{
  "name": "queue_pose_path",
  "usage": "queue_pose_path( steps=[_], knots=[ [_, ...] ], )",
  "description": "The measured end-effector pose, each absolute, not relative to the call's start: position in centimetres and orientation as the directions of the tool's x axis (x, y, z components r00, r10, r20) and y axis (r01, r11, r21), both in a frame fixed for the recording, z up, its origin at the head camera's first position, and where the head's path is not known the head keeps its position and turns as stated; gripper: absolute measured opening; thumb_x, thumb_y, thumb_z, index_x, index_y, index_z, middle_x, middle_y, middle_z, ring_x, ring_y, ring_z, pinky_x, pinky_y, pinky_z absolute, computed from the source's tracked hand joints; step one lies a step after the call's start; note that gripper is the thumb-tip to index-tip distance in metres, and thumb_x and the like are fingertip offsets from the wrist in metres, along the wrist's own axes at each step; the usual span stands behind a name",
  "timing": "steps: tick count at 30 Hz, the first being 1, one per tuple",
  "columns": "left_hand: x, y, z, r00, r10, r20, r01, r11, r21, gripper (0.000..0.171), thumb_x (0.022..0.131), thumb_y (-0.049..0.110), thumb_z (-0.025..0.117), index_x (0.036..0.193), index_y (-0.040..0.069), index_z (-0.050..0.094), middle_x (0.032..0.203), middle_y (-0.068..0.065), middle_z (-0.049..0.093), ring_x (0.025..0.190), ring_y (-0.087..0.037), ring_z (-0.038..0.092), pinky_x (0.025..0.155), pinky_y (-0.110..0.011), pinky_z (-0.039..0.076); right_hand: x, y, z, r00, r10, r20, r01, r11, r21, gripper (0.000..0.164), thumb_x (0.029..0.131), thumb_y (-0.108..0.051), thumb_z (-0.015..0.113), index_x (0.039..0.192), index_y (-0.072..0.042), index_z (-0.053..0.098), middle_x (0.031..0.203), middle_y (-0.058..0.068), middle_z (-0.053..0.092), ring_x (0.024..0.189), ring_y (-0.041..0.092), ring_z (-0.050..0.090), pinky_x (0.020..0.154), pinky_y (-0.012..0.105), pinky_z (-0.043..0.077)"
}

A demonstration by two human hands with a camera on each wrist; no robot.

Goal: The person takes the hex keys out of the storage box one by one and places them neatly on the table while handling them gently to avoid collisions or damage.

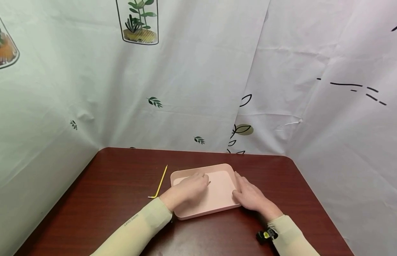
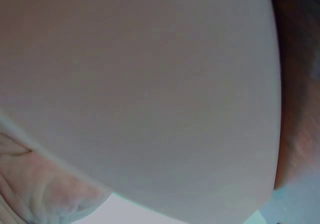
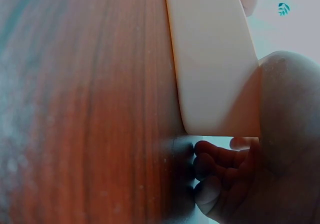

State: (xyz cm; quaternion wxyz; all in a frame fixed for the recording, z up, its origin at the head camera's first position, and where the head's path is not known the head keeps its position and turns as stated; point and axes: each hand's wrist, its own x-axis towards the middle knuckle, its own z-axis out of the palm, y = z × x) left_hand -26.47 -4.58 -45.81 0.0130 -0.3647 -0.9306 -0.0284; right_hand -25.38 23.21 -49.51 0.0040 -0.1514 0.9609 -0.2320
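A shallow pink tray (image 1: 221, 192) lies on the table, turned slightly askew. My left hand (image 1: 192, 185) reaches over its near left side, fingers curled down inside. A small dark tip (image 1: 209, 182) pokes out beyond those fingers; the rest of that thing is hidden. In the left wrist view the tray wall (image 2: 150, 94) covers most of the picture, with part of the left hand (image 2: 47, 189) low at the left. My right hand (image 1: 251, 193) grips the tray's right end, thumb over the rim, fingers (image 3: 220, 156) along the outside. Left of the tray lies a yellow hex key (image 1: 161, 183).
The dark red wooden table (image 1: 121, 213) has rounded far corners. White printed cloth (image 1: 192, 81) hangs behind it and along both sides. A black strap device (image 1: 267, 234) sits on the right wrist.
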Motion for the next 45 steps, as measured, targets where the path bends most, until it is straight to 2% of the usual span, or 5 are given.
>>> queue_pose_path(
  steps=[17,28,34,40,45],
  knots=[
    [-26.6,-5.8,-44.7,-0.732,0.676,0.083,0.681,0.731,0.053,0.018,0.107,-0.007,0.054,0.123,-0.003,0.059,0.113,-0.012,0.058,0.118,-0.031,0.065,0.116,-0.044,0.049,-25.5,23.2,-49.6,-0.954,-0.294,0.068,-0.292,0.843,-0.451,0.079,0.100,-0.017,0.057,0.171,0.007,0.030,0.169,0.029,0.043,0.153,0.043,0.048,0.121,0.060,0.042],
    [-26.6,-6.6,-43.7,-0.796,0.604,0.044,0.605,0.793,0.069,0.014,0.108,0.001,0.057,0.121,0.005,0.060,0.109,-0.007,0.056,0.102,-0.022,0.055,0.082,-0.034,0.053,-25.5,23.1,-49.6,-0.953,-0.295,0.067,-0.293,0.843,-0.451,0.079,0.100,-0.017,0.057,0.171,0.007,0.030,0.170,0.030,0.042,0.154,0.046,0.046,0.122,0.061,0.041],
    [-26.7,-7.0,-43.4,-0.842,0.540,0.009,0.537,0.836,0.108,0.031,0.096,0.002,0.074,0.123,0.008,0.060,0.111,-0.005,0.055,0.105,-0.021,0.056,0.061,-0.037,0.053,-25.4,23.2,-49.6,-0.955,-0.289,0.061,-0.285,0.847,-0.450,0.081,0.099,-0.018,0.058,0.171,0.006,0.030,0.168,0.029,0.044,0.152,0.043,0.050,0.120,0.060,0.043],
    [-27.0,-7.6,-43.3,-0.826,0.563,0.025,0.560,0.816,0.140,0.051,0.084,0.000,0.087,0.127,0.002,0.059,0.113,-0.009,0.056,0.107,-0.025,0.056,0.076,-0.039,0.056,-25.4,23.1,-49.6,-0.957,-0.285,0.057,-0.280,0.849,-0.448,0.081,0.099,-0.018,0.058,0.171,0.006,0.030,0.168,0.029,0.045,0.150,0.042,0.051,0.118,0.060,0.044],
    [-27.4,-8.2,-43.3,-0.812,0.581,0.053,0.582,0.800,0.147,0.028,0.094,-0.002,0.075,0.117,0.002,0.059,0.107,-0.010,0.054,0.099,-0.026,0.054,0.088,-0.041,0.053,-25.4,23.1,-49.5,-0.957,-0.285,0.055,-0.280,0.851,-0.444,0.081,0.099,-0.019,0.058,0.171,0.006,0.030,0.168,0.029,0.045,0.150,0.041,0.051,0.118,0.059,0.044]
  ],
)
